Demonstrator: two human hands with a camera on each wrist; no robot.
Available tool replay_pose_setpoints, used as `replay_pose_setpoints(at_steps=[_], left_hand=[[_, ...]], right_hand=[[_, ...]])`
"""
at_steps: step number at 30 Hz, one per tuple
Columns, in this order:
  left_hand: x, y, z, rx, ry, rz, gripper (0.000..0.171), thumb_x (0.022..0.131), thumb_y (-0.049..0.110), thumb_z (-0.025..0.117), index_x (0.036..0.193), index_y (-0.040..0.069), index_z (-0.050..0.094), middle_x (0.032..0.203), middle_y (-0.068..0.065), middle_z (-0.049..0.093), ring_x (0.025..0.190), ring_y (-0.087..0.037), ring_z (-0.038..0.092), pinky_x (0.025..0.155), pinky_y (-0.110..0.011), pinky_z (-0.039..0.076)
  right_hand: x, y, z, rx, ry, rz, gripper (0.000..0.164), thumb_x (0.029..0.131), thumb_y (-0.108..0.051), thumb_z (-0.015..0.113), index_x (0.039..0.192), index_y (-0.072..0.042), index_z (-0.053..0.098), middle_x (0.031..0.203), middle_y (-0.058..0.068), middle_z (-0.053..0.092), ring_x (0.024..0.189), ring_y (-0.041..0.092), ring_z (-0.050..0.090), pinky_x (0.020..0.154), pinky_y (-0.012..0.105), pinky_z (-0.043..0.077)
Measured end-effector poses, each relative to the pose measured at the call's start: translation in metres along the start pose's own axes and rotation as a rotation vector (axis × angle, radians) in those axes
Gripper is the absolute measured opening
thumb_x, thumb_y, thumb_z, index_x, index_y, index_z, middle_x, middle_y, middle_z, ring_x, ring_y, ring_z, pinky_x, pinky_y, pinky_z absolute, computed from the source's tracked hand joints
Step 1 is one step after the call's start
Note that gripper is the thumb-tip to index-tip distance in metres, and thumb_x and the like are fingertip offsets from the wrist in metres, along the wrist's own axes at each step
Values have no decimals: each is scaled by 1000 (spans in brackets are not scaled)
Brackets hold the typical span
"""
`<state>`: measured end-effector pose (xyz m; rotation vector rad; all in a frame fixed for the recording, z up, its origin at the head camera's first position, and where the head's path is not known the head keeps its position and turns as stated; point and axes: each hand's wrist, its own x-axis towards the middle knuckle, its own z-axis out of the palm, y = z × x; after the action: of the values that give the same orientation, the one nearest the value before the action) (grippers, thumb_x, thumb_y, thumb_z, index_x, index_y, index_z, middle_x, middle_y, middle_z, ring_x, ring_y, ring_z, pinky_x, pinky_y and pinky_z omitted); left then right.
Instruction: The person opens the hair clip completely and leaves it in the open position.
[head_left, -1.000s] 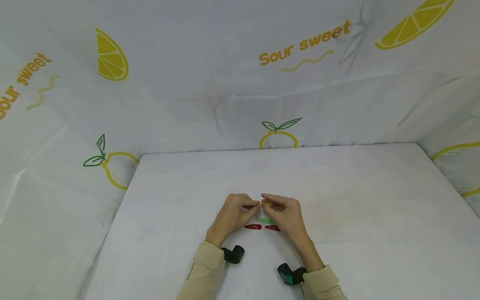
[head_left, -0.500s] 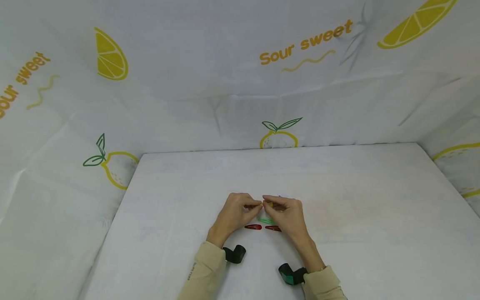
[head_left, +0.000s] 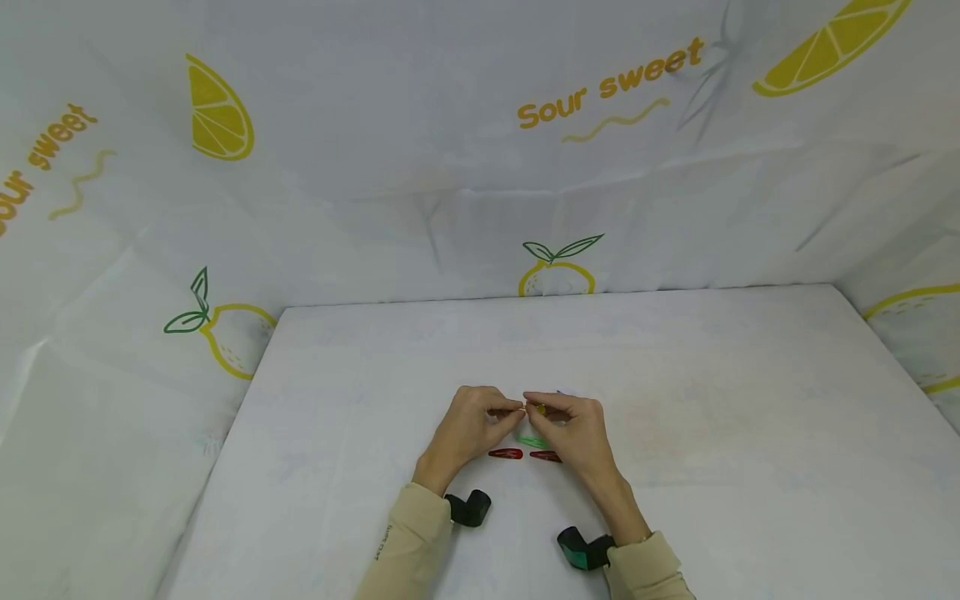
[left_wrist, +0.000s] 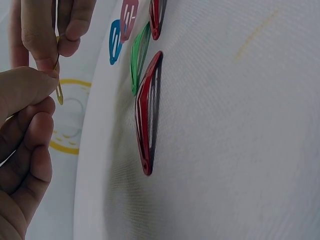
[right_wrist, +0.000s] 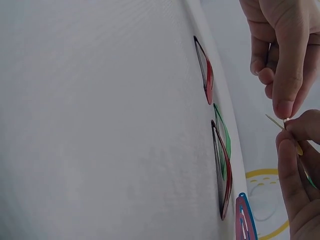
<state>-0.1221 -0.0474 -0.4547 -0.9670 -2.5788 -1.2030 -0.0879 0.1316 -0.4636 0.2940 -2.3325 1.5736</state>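
Observation:
In the head view my left hand (head_left: 468, 429) and right hand (head_left: 573, 429) meet fingertip to fingertip above the table. Both pinch a small yellow snap hair clip (left_wrist: 60, 92) between thumb and fingers. Its thin pointed end (right_wrist: 273, 120) sticks out by the left fingertips in the right wrist view, while its wider part (right_wrist: 299, 148) lies within the right fingers. Close below the hands lie a red hair clip (head_left: 506, 453), a second, darker-looking red clip (head_left: 545, 456) and a green hair clip (head_left: 532, 441), partly behind the right hand.
Farther back, a blue hair clip (left_wrist: 115, 44) and a pink one (left_wrist: 128, 19) show in the left wrist view; the right hand covers most of that spot from above. The white table (head_left: 360, 367) backs onto a hanging cloth (head_left: 420, 167) with lemon prints.
Both hands have shifted very slightly right since a second ago, still pinching the yellow hair clip. A tiny dark blue tip now shows behind the right hand. The clips on the table stay put.

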Motion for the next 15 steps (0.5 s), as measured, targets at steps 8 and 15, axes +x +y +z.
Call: replay_pose_setpoints(at_steps=[8,15], left_hand=[[0,0,-1,11,1,10,9,88,6,78,95,1,82,82,-6,79,70,-11,72,67,-14,53],[0,2,-2,7,4,35,9,88,5,78,94,1,82,81,-6,79,70,-11,72,66,-15,53]], right_hand=[[0,-1,-1,-7,-5,-27,17,83,10,75,99,4,80,91,15,80,74,22,74,67,27,61],[-1,2,-4,-26,1,-45,19,83,11,76,100,3,80,91,13,80,75,13,71,68,20,60]])
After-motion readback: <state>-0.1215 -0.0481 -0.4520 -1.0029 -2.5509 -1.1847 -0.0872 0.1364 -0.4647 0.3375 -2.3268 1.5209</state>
